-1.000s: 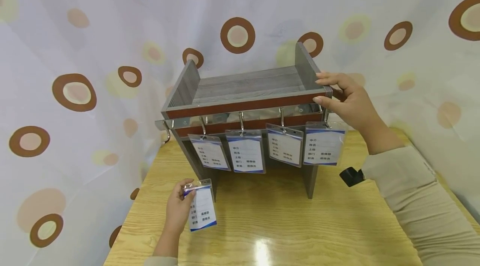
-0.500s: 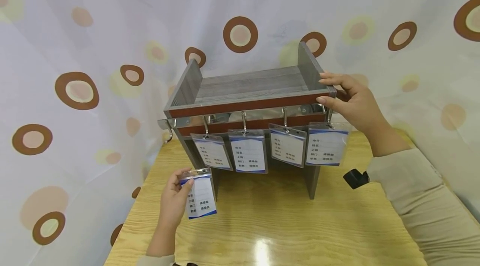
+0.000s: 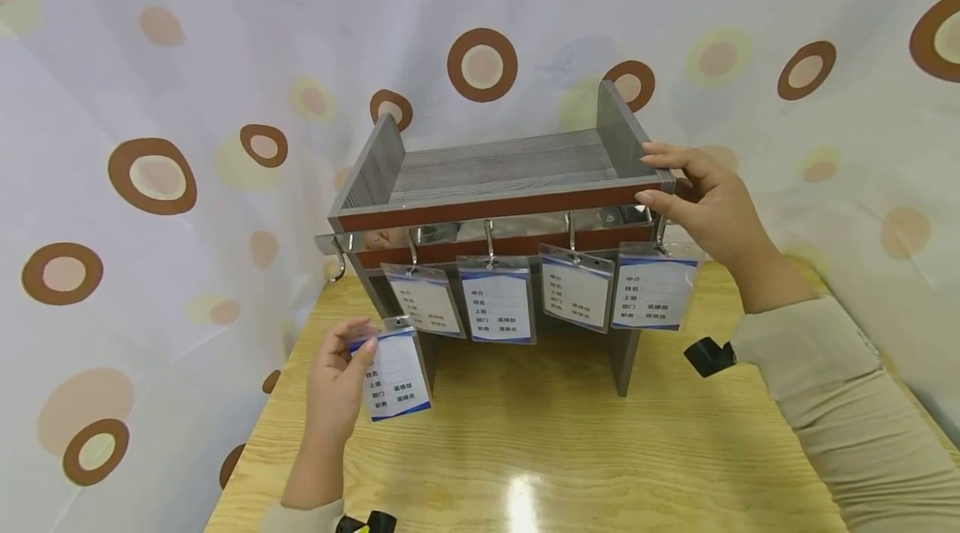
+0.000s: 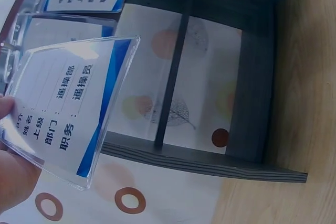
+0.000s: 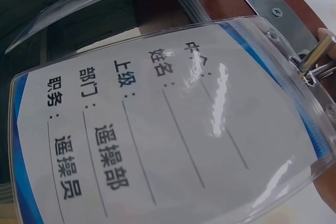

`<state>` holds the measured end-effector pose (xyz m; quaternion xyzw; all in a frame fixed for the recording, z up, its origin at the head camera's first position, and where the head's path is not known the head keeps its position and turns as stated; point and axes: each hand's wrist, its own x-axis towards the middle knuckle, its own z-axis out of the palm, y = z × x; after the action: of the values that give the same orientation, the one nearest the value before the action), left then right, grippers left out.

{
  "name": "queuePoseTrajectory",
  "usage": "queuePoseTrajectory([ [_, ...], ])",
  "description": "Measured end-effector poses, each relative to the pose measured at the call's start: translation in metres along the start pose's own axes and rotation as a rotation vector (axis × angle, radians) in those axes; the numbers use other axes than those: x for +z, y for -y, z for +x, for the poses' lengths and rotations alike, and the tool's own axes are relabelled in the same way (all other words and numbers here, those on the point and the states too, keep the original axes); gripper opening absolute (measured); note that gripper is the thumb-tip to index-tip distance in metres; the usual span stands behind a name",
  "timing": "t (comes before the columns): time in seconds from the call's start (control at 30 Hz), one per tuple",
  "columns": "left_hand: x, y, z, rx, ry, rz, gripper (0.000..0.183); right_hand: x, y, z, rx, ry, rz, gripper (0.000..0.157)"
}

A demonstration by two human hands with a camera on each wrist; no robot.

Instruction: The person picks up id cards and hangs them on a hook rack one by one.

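Note:
My left hand [image 3: 335, 387] pinches a clear-sleeved name badge [image 3: 395, 374] by its upper left edge, thumb across the front. The badge hangs upright, slightly tilted, in front of the shelf's left leg. Close up in the left wrist view, the held badge [image 4: 68, 108] overlaps the hanging ones. Above it, the leftmost hook [image 3: 339, 259] on the metal rail is bare. My right hand [image 3: 712, 203] grips the right front corner of the grey wooden shelf [image 3: 510, 162], thumb on the red front edge. Just below it hangs the rightmost badge [image 5: 157, 124], filling the right wrist view.
Several matching badges hang from the other hooks, among them a badge [image 3: 497, 299] near the middle. The shelf stands on a light wooden table [image 3: 480, 450]. Behind it is a white curtain [image 3: 555, 7] with brown circles.
My left hand has raised the badge up toward the rail and moved slightly left. My right hand keeps its grip on the shelf corner.

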<state>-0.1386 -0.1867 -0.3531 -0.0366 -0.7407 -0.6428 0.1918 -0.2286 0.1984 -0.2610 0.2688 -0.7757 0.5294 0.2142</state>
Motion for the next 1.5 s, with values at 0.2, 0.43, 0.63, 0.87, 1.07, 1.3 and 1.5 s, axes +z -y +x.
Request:
queuePoseTrajectory([
  [0.2, -0.005, -0.007, 0.006, 0.041, -0.006, -0.033, 0.025, 0.0, 0.0, -0.001, 0.005, -0.016, 0.009, 0.038],
  [0.43, -0.011, -0.015, 0.012, 0.116, -0.017, -0.095, 0.023, 0.001, -0.002, -0.001, 0.007, -0.018, 0.018, 0.038],
  [0.63, -0.015, -0.022, 0.018, 0.129, -0.047, -0.09, 0.023, 0.002, -0.004, 0.0, -0.017, -0.018, 0.037, 0.037],
  [0.87, -0.018, -0.028, 0.023, 0.142, -0.089, -0.114, 0.021, 0.002, -0.004, 0.0, -0.033, -0.019, 0.05, 0.037],
  [1.07, -0.02, -0.031, 0.028, 0.186, -0.096, -0.158, 0.018, 0.002, -0.003, -0.001, -0.035, -0.015, 0.039, 0.037],
  [1.3, -0.022, -0.032, 0.033, 0.168, -0.116, -0.18, 0.016, 0.002, -0.003, -0.001, -0.04, -0.02, 0.031, 0.036],
  [1.5, -0.021, -0.032, 0.035, 0.151, -0.135, -0.224, 0.015, 0.001, -0.003, -0.001, -0.036, -0.01, 0.042, 0.036],
])
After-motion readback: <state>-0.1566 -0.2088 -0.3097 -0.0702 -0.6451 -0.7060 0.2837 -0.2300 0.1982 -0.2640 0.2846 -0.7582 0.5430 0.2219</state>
